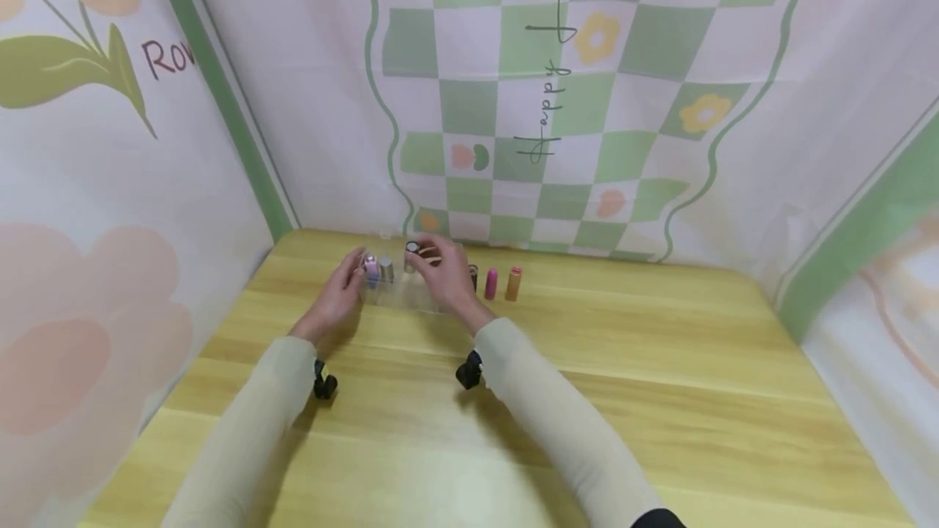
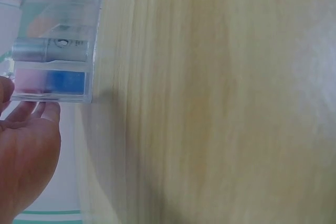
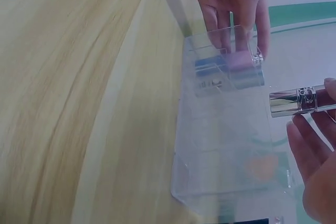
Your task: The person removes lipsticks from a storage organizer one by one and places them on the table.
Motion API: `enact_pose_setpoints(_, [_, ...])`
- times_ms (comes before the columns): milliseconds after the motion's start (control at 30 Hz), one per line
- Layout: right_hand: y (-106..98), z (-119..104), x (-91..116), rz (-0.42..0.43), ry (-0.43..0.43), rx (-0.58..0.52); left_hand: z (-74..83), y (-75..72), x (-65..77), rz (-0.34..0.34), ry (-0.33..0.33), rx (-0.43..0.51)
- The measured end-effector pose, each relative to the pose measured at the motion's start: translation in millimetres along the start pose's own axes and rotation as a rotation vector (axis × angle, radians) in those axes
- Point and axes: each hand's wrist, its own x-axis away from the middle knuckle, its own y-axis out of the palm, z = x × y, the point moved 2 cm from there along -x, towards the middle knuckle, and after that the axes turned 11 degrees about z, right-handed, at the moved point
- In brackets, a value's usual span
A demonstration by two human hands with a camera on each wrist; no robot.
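A clear plastic organizer box [image 3: 210,135] stands on the table near the back. My left hand [image 1: 336,298] grips its left end, with the thumb and fingers at that wall. Inside, at that end, stand a pink-and-blue tube [image 2: 65,81] and a silver lipstick tube [image 2: 65,50] side by side. My right hand [image 1: 449,277] pinches a shiny silver lipstick tube [image 3: 286,102] with a dark part, upright at the box's open top. In the right wrist view, its lower end is at the box's rim.
Right of the box stand a dark tube [image 1: 473,277], partly hidden by my right hand, a magenta lipstick [image 1: 491,283] and an orange-gold lipstick tube [image 1: 513,283]. A patterned cloth [image 1: 543,104] hangs behind the wooden table [image 1: 411,446].
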Motion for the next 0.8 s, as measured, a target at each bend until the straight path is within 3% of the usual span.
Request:
enact_pose_setpoints(467, [-21.0, -7.3, 6.8, -0.043, -0.017, -0.029, 1.1, -0.2, 0.6, -0.004, 0.005, 0.010])
enact_pose_setpoints(800, [-37.5, -4.4, 11.3, -0.072, -0.021, 0.020, -1.8, -0.2, -1.0, 0.004, -0.006, 0.017])
